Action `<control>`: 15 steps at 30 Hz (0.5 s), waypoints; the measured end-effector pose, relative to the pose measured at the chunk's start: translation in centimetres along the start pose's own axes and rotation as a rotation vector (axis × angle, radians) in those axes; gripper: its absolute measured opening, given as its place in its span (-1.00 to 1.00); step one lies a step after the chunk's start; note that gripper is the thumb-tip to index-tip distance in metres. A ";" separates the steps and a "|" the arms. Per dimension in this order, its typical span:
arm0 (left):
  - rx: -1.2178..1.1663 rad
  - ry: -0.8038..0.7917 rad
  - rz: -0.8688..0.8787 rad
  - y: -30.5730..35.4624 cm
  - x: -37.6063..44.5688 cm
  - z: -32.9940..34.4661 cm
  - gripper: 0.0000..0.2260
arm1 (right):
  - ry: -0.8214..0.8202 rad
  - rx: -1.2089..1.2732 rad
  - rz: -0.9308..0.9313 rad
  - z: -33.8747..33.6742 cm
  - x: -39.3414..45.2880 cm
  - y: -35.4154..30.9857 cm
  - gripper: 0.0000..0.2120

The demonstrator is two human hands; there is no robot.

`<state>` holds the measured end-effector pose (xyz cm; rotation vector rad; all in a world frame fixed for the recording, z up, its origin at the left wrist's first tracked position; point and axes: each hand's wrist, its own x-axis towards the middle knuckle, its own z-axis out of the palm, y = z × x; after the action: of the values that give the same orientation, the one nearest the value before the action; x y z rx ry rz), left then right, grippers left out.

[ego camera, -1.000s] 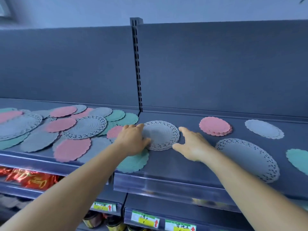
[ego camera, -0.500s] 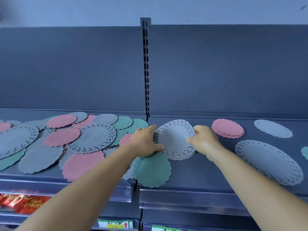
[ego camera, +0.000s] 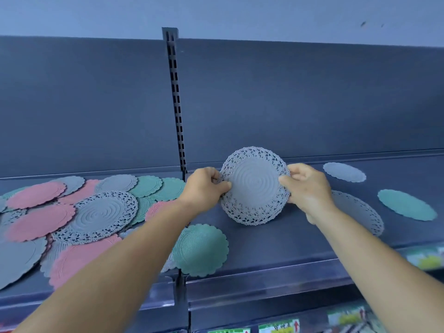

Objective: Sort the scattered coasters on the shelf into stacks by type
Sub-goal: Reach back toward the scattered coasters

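1. Our left hand pinches the lace-edged grey coaster at its 9 o'clock rim.
2. Our right hand pinches its 3 o'clock rim.
3. The coaster is tilted up above the shelf.
4. A green coaster lies at 7 o'clock of it.

You held grey lace-edged coaster: looked like matt, flexible rubbery plastic, embossed concentric rings at centre, perforated openwork rim. Green coaster near shelf front showed fine woven-look texture, matt, scalloped edge. Pink coasters were matt too, ribbed ring relief. Shelf looked like painted metal, dark grey, smooth satin. Slotted upright looked like metal, same finish. Front price rail was clear glossy plastic.
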<state>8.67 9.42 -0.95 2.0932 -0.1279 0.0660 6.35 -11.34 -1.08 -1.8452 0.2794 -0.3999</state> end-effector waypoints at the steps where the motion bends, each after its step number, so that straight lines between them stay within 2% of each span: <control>1: -0.017 -0.014 0.010 0.5 0.0 0.6 -0.79 | 0.029 -0.006 0.005 -0.9 -0.1 -0.1 -0.86; 8: 0.018 -0.044 0.083 4.8 -0.2 5.7 -0.62 | 0.179 -0.133 -0.014 -7.7 0.5 0.4 -0.96; 11: -0.048 -0.112 0.071 6.8 -0.2 8.3 -0.68 | 0.245 -0.159 -0.020 -10.8 1.4 0.9 -0.94; 15: -0.136 -0.238 0.050 8.5 -0.3 11.4 -0.90 | 0.205 -0.207 0.031 -14.3 2.5 2.3 -0.79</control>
<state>7.29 -4.69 0.58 1.9563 -0.3192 -0.1582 2.86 -25.43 0.95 -2.0015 0.5048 -0.5570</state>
